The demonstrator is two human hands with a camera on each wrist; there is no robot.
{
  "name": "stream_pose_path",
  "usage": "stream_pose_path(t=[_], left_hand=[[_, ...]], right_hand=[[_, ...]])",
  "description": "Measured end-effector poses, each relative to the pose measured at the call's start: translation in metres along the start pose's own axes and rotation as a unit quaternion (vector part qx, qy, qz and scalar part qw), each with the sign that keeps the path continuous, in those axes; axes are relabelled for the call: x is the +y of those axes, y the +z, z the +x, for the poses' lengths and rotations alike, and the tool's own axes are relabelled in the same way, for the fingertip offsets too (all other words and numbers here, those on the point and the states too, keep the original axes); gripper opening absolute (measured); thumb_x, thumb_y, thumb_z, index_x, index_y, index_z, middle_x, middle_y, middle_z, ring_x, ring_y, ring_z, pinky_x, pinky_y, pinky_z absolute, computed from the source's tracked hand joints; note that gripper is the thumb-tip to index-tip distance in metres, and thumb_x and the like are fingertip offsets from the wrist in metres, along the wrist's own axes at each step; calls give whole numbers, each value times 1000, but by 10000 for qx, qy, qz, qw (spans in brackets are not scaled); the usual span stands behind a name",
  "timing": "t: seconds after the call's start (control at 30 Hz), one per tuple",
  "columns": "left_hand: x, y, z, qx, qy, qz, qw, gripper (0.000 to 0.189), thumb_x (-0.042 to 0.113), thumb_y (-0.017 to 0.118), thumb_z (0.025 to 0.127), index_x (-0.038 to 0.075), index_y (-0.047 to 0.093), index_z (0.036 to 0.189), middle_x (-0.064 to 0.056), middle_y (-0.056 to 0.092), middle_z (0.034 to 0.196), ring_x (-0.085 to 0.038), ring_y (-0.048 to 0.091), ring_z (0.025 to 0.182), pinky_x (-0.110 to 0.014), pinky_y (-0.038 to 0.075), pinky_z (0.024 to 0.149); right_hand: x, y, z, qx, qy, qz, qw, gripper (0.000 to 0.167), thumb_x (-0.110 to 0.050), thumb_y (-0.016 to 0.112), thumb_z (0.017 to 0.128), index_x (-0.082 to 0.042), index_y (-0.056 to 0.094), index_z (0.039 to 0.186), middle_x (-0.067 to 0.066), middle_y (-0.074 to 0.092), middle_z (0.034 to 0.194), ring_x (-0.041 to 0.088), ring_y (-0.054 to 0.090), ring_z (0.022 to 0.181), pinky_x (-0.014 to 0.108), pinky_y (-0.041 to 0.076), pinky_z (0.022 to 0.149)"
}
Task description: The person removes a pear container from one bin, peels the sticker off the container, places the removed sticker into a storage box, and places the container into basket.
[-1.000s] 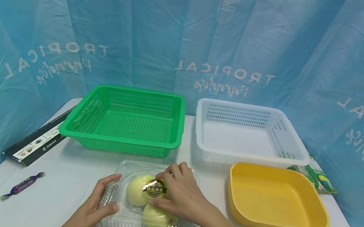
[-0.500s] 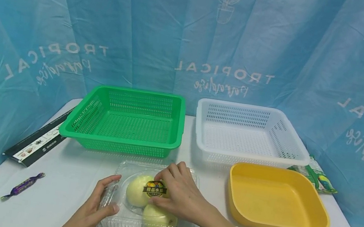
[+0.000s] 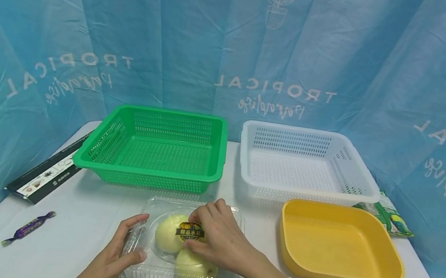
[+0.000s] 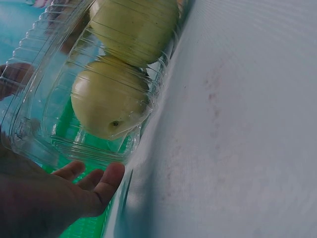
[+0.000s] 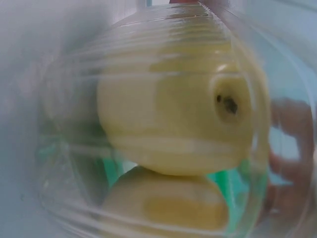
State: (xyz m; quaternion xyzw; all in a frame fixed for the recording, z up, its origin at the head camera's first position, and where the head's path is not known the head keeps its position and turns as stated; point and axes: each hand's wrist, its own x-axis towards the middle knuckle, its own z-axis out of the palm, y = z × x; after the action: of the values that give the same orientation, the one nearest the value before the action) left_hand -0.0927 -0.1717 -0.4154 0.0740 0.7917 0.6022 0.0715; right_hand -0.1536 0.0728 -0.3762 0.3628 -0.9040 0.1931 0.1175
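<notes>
A clear plastic clamshell box (image 3: pixel 140 276) lies at the front middle of the table in the head view. Round, pale yellow, pear-like fruits (image 3: pixel 194 266) show through its lid, and a black-and-gold label sticker (image 3: pixel 189 233) sits on top. My left hand (image 3: pixel 112 255) touches the box's left side, thumb and fingers spread apart. In the left wrist view its fingertips (image 4: pixel 115 173) are right at the box's ribbed end. Over the lid, my right hand (image 3: pixel 220 236) bends its fingers, index finger and thumb at the sticker's right edge; whether they pinch it, I cannot tell.
Behind the box stand a green basket (image 3: pixel 146 178) and a white basket (image 3: pixel 306 191). A yellow tub (image 3: pixel 337 244) is at right, with a green packet (image 3: pixel 390 216) behind it. A purple wrapped candy (image 3: pixel 29 227) and a long black box (image 3: pixel 46 174) lie at left.
The right fingers have shifted slightly at the sticker, whose glare and upper outline look different. Box and left hand have stayed in place.
</notes>
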Motion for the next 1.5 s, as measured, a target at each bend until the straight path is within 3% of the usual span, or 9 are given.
stream_pose_path(t=[0.37,0.93,1.23,1.5], left_hand=[[0,1,0,-17,46,-77,10000,66,14,56,90,23,21,145,-14,10,154,-40,0,143,-77,8,101],[0,0,0,-2,123,55,9999,65,15,55,91,18,20,146,-15,11,154,-41,1,142,-78,8,100],[-2,0,1,50,198,171,9996,65,14,55,90,19,21,145,-13,15,153,-39,9,141,-76,14,102],[-1,1,0,73,192,181,9996,66,15,56,90,19,21,145,-12,16,153,-39,8,141,-75,12,103]], right_hand=[[0,1,0,-76,126,-118,9998,43,-47,74,75,-18,62,104,-10,56,90,9,33,84,21,31,76],[2,2,-2,180,-213,-125,9995,35,-46,74,75,-22,61,97,-11,50,86,8,31,83,21,29,74],[3,3,-3,133,-258,-134,9995,34,-45,74,75,-21,61,95,-13,55,86,6,33,82,20,30,76],[4,4,-3,228,-256,-216,9992,32,-46,74,74,-22,64,93,-12,55,84,7,33,81,21,31,74]])
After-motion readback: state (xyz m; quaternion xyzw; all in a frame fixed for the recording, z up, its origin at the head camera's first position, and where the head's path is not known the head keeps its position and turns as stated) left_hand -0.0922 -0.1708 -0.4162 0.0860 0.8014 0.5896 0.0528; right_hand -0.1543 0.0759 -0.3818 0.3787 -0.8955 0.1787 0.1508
